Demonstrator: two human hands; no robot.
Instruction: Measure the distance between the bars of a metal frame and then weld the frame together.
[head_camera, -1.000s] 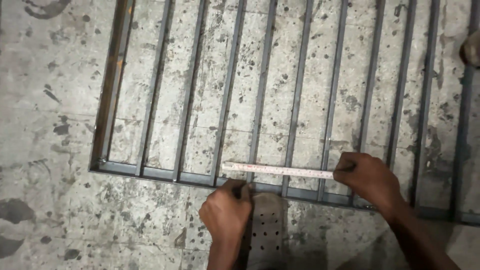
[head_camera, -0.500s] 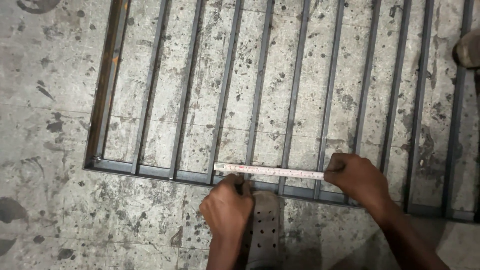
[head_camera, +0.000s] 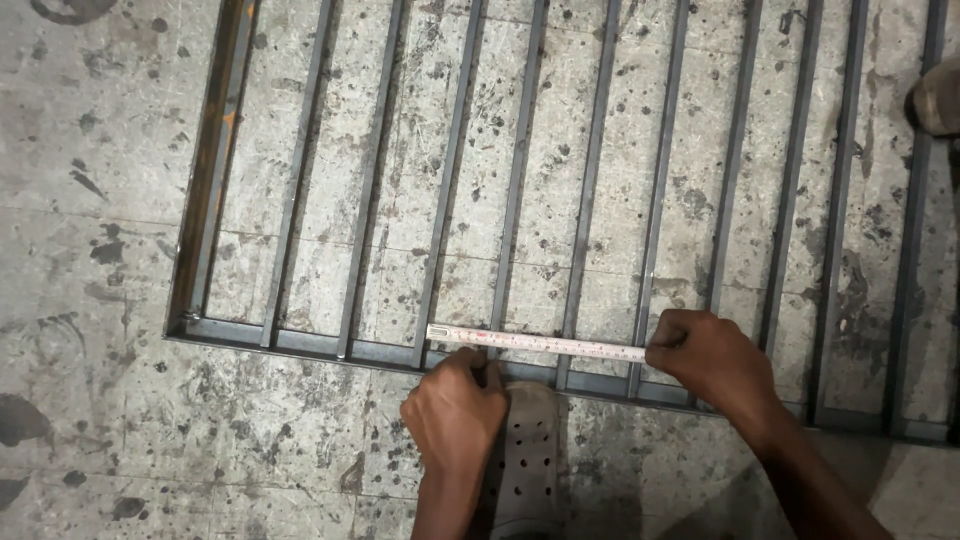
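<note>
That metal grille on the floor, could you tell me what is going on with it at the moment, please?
A person crouches over a metal grille that lies flat on the stained concrete floor. A measuring tape is stretched across the bars just above the bottom rail. The right hand grips the tape's right end, and the left hand rests at the rail, fingers touching the tape. A perforated grey shoe shows between the arms.

No packages, labels, signs or screens visible
</note>
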